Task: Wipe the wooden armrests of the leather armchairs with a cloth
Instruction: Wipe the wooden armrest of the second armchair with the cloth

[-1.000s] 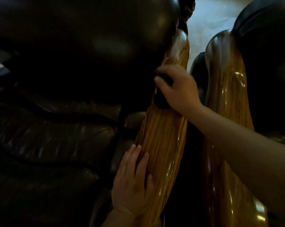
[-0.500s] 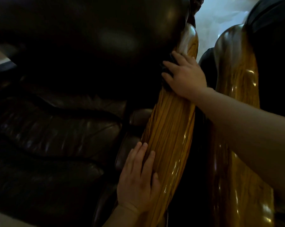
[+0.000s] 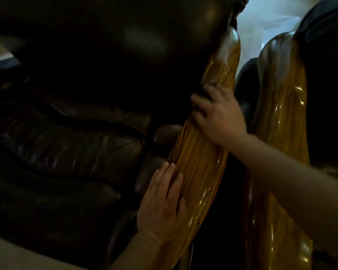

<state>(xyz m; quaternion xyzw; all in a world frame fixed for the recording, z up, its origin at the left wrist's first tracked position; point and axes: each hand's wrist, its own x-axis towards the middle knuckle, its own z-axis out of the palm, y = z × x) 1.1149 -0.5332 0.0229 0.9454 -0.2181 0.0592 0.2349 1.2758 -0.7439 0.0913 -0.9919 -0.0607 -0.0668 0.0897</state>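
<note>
Pressing dark cloth (image 3: 203, 92) on wooden armrest (image 3: 199, 160), right hand (image 3: 220, 117) grip clenched on it, left hand (image 3: 162, 205) flat, grip released

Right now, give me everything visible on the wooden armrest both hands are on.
The armrest is long, glossy golden-brown wood with dark lengthwise grain and bright highlights. It runs from bottom centre up to a rounded darker tip beside the dark leather chair back. The left hand lies flat on its lower part, fingers spread. The right hand, blurred, presses a dark cloth against its upper part. A second similar armrest stands apart to its right.
</note>
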